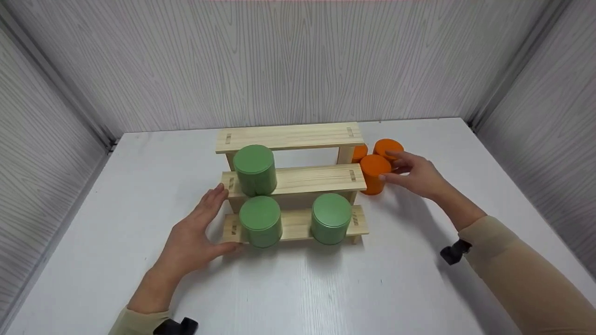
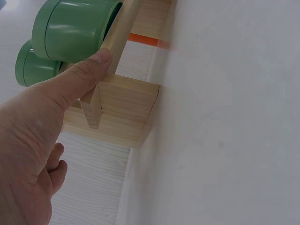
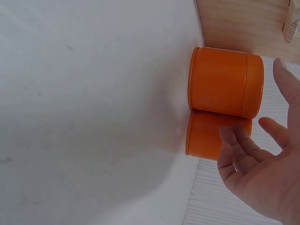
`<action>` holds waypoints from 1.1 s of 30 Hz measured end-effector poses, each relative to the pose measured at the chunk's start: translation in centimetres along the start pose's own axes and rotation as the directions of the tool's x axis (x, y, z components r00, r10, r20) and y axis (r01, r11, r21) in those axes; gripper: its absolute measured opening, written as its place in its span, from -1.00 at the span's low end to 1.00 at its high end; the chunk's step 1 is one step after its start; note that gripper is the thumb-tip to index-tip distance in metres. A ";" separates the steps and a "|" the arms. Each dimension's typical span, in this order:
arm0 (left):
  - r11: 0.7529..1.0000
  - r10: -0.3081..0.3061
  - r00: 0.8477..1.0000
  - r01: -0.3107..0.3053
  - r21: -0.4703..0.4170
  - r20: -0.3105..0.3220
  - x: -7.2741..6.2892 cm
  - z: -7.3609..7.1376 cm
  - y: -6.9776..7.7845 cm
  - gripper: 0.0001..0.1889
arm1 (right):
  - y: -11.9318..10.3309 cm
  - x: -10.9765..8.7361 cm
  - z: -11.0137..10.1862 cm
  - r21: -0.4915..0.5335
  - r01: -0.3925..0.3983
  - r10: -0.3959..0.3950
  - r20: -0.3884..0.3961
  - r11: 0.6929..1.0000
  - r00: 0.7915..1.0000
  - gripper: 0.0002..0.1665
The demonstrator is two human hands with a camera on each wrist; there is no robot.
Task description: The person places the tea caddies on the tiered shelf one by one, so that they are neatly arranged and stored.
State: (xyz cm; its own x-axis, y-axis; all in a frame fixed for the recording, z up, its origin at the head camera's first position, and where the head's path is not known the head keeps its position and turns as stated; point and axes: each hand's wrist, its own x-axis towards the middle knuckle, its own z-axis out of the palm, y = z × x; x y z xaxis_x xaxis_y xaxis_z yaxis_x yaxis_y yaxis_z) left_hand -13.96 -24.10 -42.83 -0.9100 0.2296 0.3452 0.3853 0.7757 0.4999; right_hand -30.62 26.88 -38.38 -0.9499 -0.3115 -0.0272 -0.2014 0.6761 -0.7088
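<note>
A three-step wooden rack holds three green lidded canisters: one canister on the middle step, and one canister at the left and another at the right of the bottom step. At the rack's left end, my left hand has its thumb against the bottom board and its straight fingers beside the middle one. My right hand, thumb and fingers spread, reaches to the front orange canister. Its fingertips overlap a second orange canister behind.
A third orange canister is partly hidden behind the rack's right end. The top step is bare wood. White tabletop surrounds the rack, with a grey wood-grain panel behind and others at both sides.
</note>
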 end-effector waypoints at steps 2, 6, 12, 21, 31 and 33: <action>1.000 -0.002 1.000 0.002 0.001 0.001 0.0 0.0 0.0 0.32 | 0.0 0.1 0.2 -0.001 0.011 -0.011 0.013 1.000 1.000 0.02; 1.000 -0.005 1.000 0.005 0.004 0.002 0.0 0.0 0.1 0.31 | -0.1 0.3 0.4 -0.008 0.003 -0.002 0.033 1.000 0.999 0.05; 1.000 -0.019 1.000 0.020 -0.001 0.016 0.0 -0.1 0.1 0.31 | -0.4 0.5 0.7 -0.045 -0.025 0.027 0.046 0.999 0.999 0.09; 1.000 -0.008 1.000 0.008 -0.003 0.001 -0.1 -0.1 0.0 0.30 | -0.7 0.8 0.8 -0.096 -0.006 0.010 0.037 0.995 0.999 0.02; 1.000 0.011 1.000 -0.011 0.016 -0.013 -0.1 0.0 0.0 0.30 | -0.7 1.1 0.7 -0.116 -0.017 0.021 0.033 0.993 0.999 -0.05; 1.000 0.014 1.000 -0.014 0.021 -0.014 -0.1 0.0 0.0 0.31 | -0.6 1.1 0.7 -0.115 -0.018 0.022 0.033 0.993 0.999 -0.05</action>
State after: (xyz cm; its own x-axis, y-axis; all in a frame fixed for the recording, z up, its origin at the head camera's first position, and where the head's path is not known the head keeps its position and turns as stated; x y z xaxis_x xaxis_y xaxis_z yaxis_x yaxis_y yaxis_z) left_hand -13.86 -24.11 -42.88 -0.9021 0.2324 0.3635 0.3948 0.7844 0.4783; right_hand -31.34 25.62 -38.50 -0.9457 -0.3184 -0.0655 -0.2106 0.7537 -0.6226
